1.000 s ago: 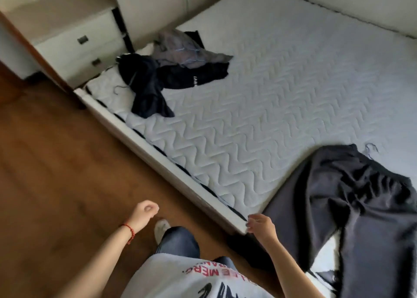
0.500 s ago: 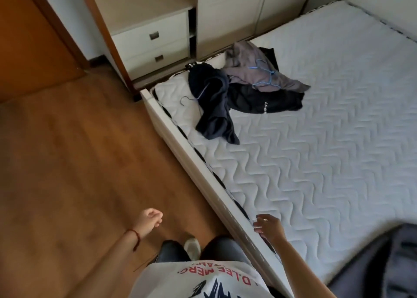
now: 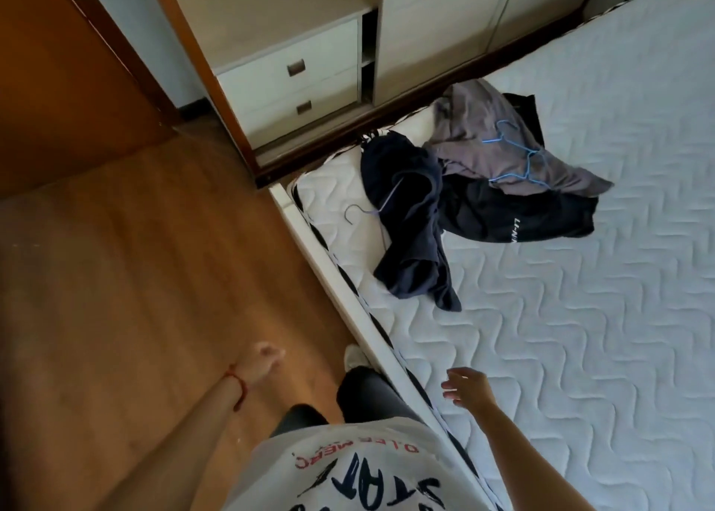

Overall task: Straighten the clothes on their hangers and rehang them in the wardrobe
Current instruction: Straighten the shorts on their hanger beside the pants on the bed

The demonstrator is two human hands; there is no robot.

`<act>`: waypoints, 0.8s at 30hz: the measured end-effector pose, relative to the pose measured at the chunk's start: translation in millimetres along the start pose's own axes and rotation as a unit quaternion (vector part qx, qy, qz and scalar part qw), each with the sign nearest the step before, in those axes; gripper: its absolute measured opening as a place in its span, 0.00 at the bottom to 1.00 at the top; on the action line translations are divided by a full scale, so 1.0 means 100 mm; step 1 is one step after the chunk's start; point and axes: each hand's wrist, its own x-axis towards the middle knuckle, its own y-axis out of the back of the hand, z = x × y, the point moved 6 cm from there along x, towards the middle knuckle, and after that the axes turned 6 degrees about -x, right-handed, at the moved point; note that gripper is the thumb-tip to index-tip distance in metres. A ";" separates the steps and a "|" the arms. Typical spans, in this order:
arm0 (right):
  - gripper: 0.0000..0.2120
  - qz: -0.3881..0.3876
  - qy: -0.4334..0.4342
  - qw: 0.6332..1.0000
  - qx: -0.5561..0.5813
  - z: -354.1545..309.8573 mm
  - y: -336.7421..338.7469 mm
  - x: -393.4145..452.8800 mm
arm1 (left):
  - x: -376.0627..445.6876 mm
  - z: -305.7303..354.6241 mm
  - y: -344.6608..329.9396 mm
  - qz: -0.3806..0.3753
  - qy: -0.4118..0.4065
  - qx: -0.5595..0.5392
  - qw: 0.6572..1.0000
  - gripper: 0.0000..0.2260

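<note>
Now view has swung toward wardrobe; dark garment seen earlier at bed's near right edge gone from sight. Clothes pile sits at mattress far left corner, by wardrobe: navy garment on wire hanger, grey garment with blue hangers, black one beneath. Judgement: person heading to pile next. Left hand low over floor, loosely curled, grasping nothing. Right hand over mattress near edge, fingers relaxed, released.
</note>
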 end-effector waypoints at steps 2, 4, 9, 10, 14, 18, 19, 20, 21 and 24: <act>0.07 -0.003 0.011 1.000 -0.003 -0.39 -0.07 0.10 | 0.12 0.02 0.21 0.009 0.021 0.029 0.999 0.05; 0.10 -0.006 0.028 1.000 -0.006 -0.80 -0.13 0.19 | 0.22 0.12 0.39 0.020 0.041 0.039 0.998 0.06; 0.09 0.001 0.039 0.999 0.002 -1.57 -0.32 0.35 | 0.57 0.52 0.66 0.028 0.059 0.059 0.996 0.09; 0.08 0.000 0.041 0.999 0.008 -1.69 -0.37 0.40 | 0.67 0.64 0.69 0.020 0.053 0.067 0.996 0.09; 0.09 0.037 0.043 0.998 0.020 -2.01 -0.56 0.51 | 1.24 1.18 0.81 -0.041 0.019 0.155 0.987 0.07; 0.09 0.070 -0.021 0.991 0.114 -2.11 -0.79 0.58 | 1.90 2.03 0.77 -0.122 -0.036 0.248 0.960 0.09; 0.09 0.073 -0.034 0.987 0.136 -2.12 -0.87 0.60 | 2.06 2.26 0.74 -0.135 -0.047 0.269 0.952 0.10; 0.10 0.077 -0.049 0.984 0.152 -2.12 -0.94 0.61 | 2.21 2.48 0.70 -0.143 -0.060 0.289 0.945 0.10; 0.11 0.084 -0.064 0.981 0.165 -2.12 -1.02 0.63 | 2.37 2.68 0.65 -0.147 -0.071 0.310 0.937 0.11; 0.14 0.126 -0.091 0.976 0.155 -2.19 -1.20 0.66 | 2.76 3.19 0.37 -0.167 -0.112 0.380 0.903 0.11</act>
